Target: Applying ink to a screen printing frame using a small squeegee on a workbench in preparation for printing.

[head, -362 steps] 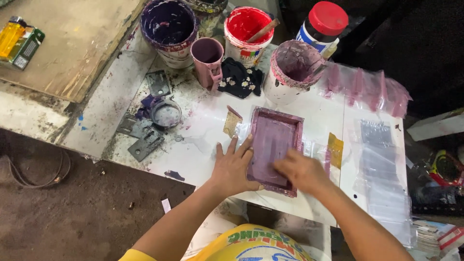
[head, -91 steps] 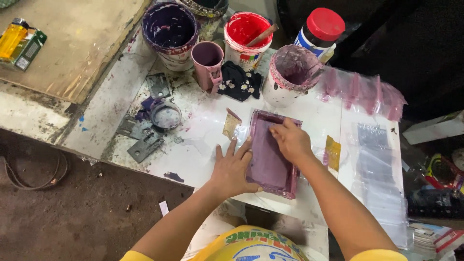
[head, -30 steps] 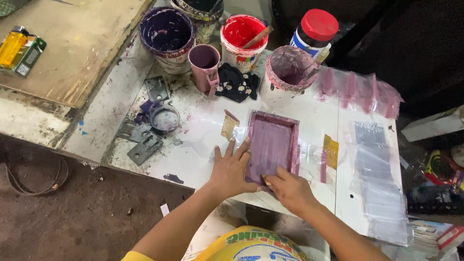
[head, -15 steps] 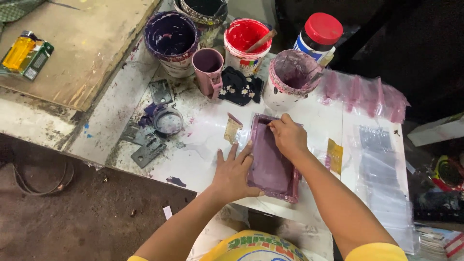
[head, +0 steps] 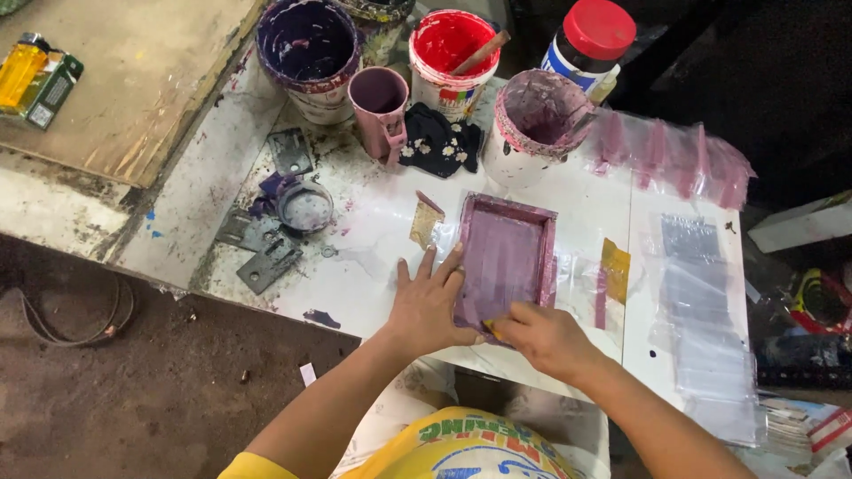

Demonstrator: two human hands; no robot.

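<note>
A small purple-stained printing frame (head: 504, 257) lies flat on the white worktop (head: 373, 257). My left hand (head: 430, 297) presses flat beside the frame's left edge, fingers spread, steadying it. My right hand (head: 543, 335) sits at the frame's near edge, fingers closed on a small yellowish scraper (head: 490, 330) that touches the screen. A clear plastic bag (head: 577, 279) with a yellow strip pokes out from under the frame's right side.
Paint pots stand behind: a purple bucket (head: 309, 49), a pink cup (head: 380, 99), a red pot (head: 454, 53) with a stick, a purple-crusted pot (head: 537, 120), a red-lidded jar (head: 593, 44). Printed bags (head: 701, 302) lie at right, metal plates (head: 266, 253) at left.
My right hand has drawn back from the frame's far end to its near edge. The left hand stays pressed beside the frame.
</note>
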